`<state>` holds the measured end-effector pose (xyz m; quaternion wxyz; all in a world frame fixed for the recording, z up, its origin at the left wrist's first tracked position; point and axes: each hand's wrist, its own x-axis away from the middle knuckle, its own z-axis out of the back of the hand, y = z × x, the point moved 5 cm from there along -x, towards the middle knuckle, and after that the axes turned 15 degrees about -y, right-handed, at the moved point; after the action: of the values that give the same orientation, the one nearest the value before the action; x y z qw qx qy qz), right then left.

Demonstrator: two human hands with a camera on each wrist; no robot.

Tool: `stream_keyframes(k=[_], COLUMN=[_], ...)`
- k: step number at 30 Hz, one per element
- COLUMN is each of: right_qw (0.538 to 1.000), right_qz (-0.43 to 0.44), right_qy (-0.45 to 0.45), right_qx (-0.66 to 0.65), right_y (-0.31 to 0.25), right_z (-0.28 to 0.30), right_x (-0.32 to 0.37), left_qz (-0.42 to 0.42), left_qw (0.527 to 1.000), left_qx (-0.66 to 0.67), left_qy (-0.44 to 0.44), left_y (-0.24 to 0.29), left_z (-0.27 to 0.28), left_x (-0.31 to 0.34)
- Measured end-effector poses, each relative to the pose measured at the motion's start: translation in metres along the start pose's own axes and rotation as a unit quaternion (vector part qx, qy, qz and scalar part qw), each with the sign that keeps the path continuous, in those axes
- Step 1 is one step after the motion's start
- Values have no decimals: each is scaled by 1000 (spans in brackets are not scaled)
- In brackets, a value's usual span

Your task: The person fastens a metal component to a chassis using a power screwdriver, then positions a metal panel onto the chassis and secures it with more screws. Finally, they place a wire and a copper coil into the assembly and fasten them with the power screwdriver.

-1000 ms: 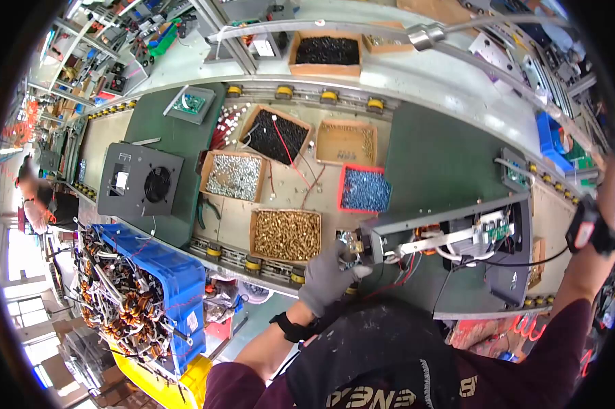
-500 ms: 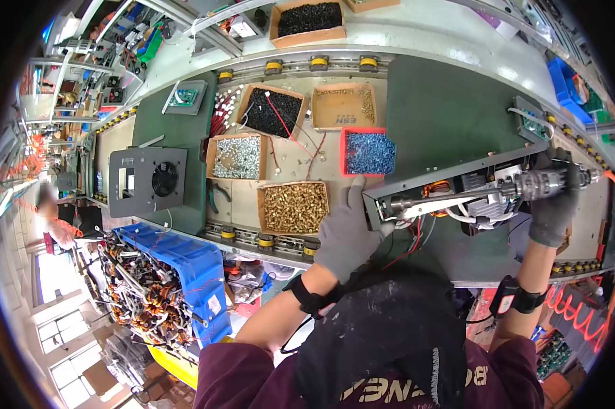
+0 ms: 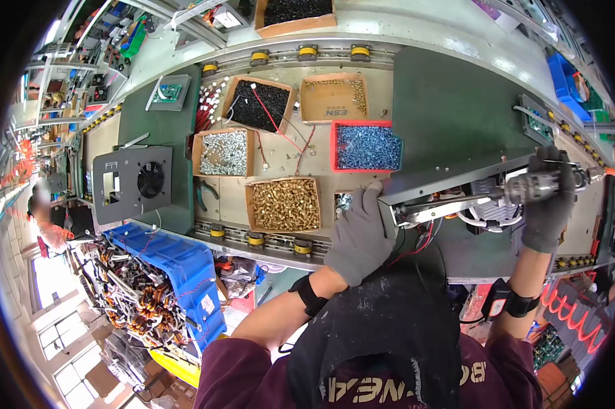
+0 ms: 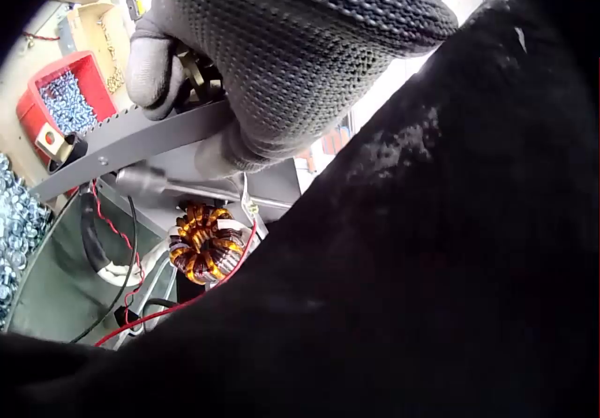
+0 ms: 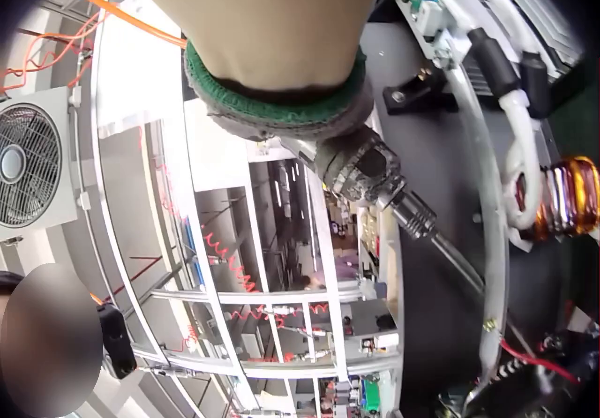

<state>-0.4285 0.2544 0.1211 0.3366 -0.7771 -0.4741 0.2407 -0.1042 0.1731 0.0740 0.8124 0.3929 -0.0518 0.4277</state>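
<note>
The gloved left hand (image 3: 362, 235) grips the near-left end of a grey metal chassis (image 3: 457, 176). In the left wrist view, that hand (image 4: 281, 62) has its thumb and fingers around the panel edge (image 4: 155, 141), with a brass-coloured piece partly hidden between them. The gloved right hand (image 3: 551, 204) holds a power driver (image 3: 523, 187), its long shaft lying along the chassis toward the left hand. The driver's socket end (image 4: 141, 180) is close to the panel's inner side. Inside are a copper coil (image 4: 206, 245) and wires. Right fingers are mostly hidden behind the cuff (image 5: 281, 118).
Left of the chassis stand a red bin of blue screws (image 3: 367, 147), a box of brass parts (image 3: 284, 204), a box of silver parts (image 3: 223, 153) and a box of black parts (image 3: 260, 103). A fan housing (image 3: 131, 184) and a blue crate (image 3: 185, 255) are farther left.
The left hand has gone from beside the small parts to the chassis end. The right hand has come in from the far right with the driver, whose shaft now reaches along the chassis.
</note>
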Motion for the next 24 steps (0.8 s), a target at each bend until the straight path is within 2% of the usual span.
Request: stream_keyframes(k=[1,4,6,10,12,15,24], right_qw=[999,999,1000,999,998,997,997], right_qz=[11,9,-13,-8,-8,-8,-14], right_qy=[51,50,15,28,38,36,43], right_qx=[6,0,1,-22,-45,-73,-61], right_y=[-14,-36,-41,-34,-24,-8,-7], right_z=[19,49,54,64,70,72,66], right_x=[4,8,8,8,4,-1,-3], left_qz=[-2,-15,-8,-29,9,5,2], left_qw=[1000,1000,1000,999,1000,1000,1000], left_qx=[2,7,7,2,15,-1,-2], left_qy=[-4,22,18,32,12,15,11], left_y=[1,4,4,6,3,3,4], left_z=[-2,2,2,3,0,1,2], left_x=[0,1,1,1,0,0,-1])
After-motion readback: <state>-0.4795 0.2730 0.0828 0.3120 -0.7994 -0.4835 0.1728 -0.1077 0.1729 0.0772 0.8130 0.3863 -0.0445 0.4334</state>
